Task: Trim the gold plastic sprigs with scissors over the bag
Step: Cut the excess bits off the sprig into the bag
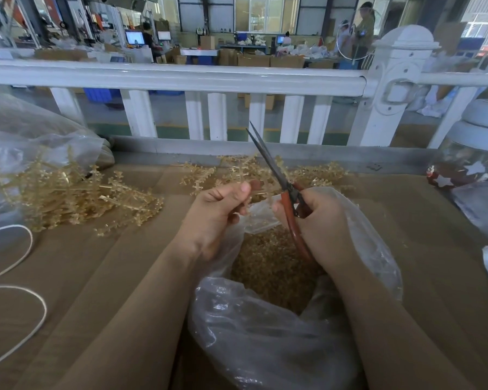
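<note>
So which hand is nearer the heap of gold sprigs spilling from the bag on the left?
Left. The left hand is just right of that heap; the right hand, gripping the scissors, is farther right.

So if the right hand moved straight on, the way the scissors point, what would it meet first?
Probably the loose gold sprigs lying on the cardboard just beyond the right hand and its scissors; after them the white fence. Depth is unclear: the raised blades may pass over the sprigs.
</note>
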